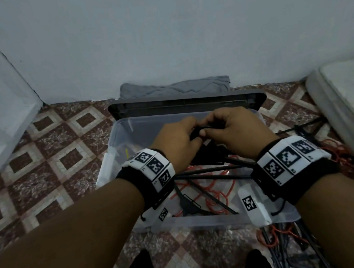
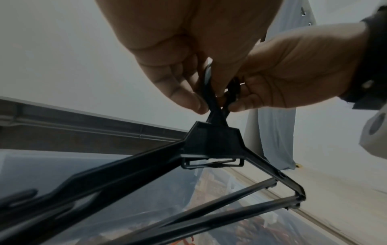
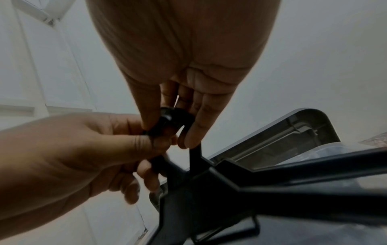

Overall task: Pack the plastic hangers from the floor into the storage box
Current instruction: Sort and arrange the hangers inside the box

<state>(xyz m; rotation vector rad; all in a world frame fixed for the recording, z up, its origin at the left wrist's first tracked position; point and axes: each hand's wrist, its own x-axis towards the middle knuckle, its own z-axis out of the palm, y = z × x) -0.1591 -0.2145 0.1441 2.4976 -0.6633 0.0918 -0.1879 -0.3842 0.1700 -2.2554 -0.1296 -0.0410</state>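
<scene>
The hooks of black hangers are pinched in a narrow grip by the left hand and the right hand, which are brought together above the far half of the storage box. In the left wrist view, the neck just above the hanger shoulder is seen clamped between the left fingertips, while the right hand is curled round a hook beside it. In the right wrist view, the curved hook is shown held between the right fingers, with the left hand closed round an adjoining stem; how many hangers are held together cannot be told. The arms of the held hangers are spread downward over the open, clear-walled box, in which further black hangers and red hangers are laid. The dark lid is propped behind the box, against a folded grey cloth at the wall. More hangers are left on the patterned floor at the right, near a mattress edge.
</scene>
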